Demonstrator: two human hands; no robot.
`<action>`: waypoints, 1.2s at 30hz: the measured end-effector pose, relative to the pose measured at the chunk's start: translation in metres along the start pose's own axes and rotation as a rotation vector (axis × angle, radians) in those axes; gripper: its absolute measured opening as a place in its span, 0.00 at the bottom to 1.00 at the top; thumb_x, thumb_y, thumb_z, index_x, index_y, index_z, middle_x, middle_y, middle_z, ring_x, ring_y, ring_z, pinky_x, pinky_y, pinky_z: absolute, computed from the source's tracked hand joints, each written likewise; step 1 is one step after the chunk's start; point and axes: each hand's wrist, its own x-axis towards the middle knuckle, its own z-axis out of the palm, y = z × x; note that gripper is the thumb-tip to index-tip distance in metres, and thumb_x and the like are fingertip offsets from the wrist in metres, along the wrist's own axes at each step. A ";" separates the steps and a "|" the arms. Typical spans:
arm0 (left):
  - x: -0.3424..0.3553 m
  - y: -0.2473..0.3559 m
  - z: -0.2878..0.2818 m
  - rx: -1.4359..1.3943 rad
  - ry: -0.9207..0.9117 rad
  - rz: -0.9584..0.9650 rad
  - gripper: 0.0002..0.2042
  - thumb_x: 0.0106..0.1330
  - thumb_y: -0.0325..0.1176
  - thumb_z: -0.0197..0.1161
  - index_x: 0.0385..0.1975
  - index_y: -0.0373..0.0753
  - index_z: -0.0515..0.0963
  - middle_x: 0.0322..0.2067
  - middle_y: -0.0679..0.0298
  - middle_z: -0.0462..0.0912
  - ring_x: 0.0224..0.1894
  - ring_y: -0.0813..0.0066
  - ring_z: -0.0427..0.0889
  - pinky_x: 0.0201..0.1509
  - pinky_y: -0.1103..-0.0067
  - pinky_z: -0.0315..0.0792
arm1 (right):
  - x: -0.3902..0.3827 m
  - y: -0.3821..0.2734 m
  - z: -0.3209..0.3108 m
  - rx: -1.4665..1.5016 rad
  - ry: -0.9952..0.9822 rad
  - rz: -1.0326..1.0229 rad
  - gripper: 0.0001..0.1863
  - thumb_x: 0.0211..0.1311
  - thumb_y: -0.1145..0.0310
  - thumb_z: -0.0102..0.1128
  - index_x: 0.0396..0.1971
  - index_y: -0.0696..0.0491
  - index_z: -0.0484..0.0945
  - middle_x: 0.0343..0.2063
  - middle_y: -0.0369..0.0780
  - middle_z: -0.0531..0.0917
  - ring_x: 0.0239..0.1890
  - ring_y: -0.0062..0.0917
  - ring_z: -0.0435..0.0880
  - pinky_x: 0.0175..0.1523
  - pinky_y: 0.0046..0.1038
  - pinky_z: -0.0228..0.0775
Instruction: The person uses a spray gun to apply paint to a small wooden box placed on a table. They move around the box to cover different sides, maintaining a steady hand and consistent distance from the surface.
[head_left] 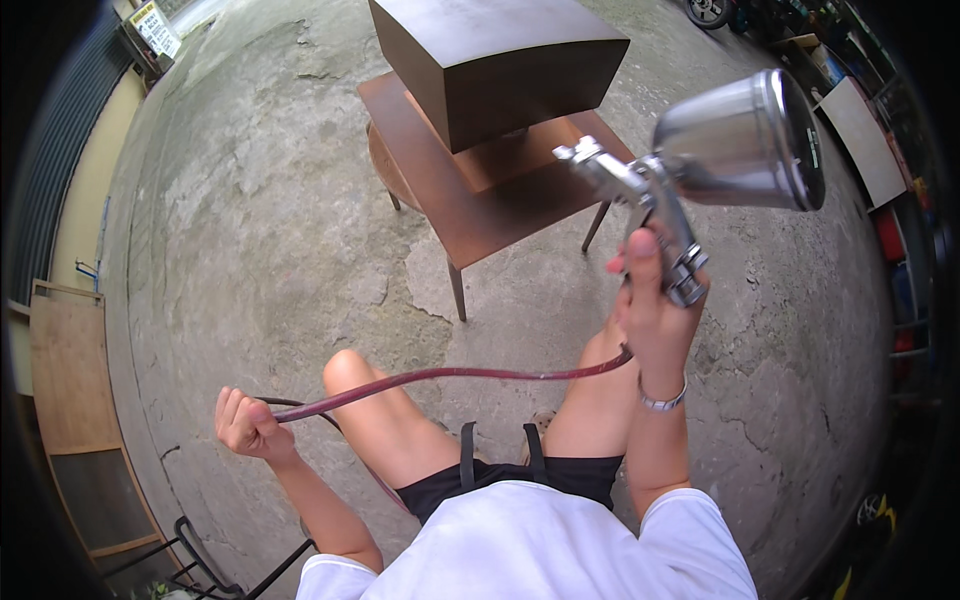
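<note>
My right hand (655,285) grips a metal spray gun (630,190) by its handle, raised on the right, with a large silver cup (735,140) on it. A dark red hose (470,373) runs from below that hand across my legs to my left hand (250,425), whose fingers are closed round it. Beyond the gun stands a brown table (470,235) on slim legs, with a dark brown box-like piece (520,90) on its top and the gun partly overlapping it in the view. A round brown seat (385,165) shows at the table's left side.
The floor is cracked concrete (250,220). Leaning wooden panels (65,370) and a black metal frame (205,570) are at the left. Along the right edge are a pale board (860,140) and assorted clutter; a wheel (708,10) shows at the top.
</note>
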 end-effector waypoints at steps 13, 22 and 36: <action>-0.019 0.024 0.031 -0.117 -0.137 0.022 0.29 0.70 0.45 0.59 0.09 0.40 0.57 0.11 0.66 0.51 0.15 0.71 0.51 0.23 0.73 0.43 | 0.091 0.041 -0.049 -0.246 0.524 -0.098 0.26 0.71 0.47 0.60 0.30 0.60 0.82 0.18 0.37 0.80 0.08 0.14 0.70 0.11 0.19 0.54; -0.004 -0.003 0.013 -0.040 -0.012 -0.027 0.29 0.72 0.45 0.57 0.09 0.38 0.56 0.11 0.67 0.50 0.16 0.73 0.50 0.24 0.73 0.43 | -0.009 0.027 -0.011 0.091 0.086 0.086 0.20 0.70 0.52 0.62 0.35 0.57 0.79 0.22 0.34 0.81 0.12 0.11 0.70 0.17 0.17 0.58; 0.001 -0.012 -0.005 0.044 -0.055 -0.029 0.27 0.72 0.40 0.55 0.10 0.38 0.56 0.12 0.65 0.49 0.17 0.71 0.50 0.25 0.71 0.42 | -0.049 0.018 0.002 -0.058 -0.299 -0.051 0.16 0.66 0.57 0.68 0.35 0.57 0.82 0.19 0.33 0.76 0.19 0.15 0.71 0.25 0.22 0.59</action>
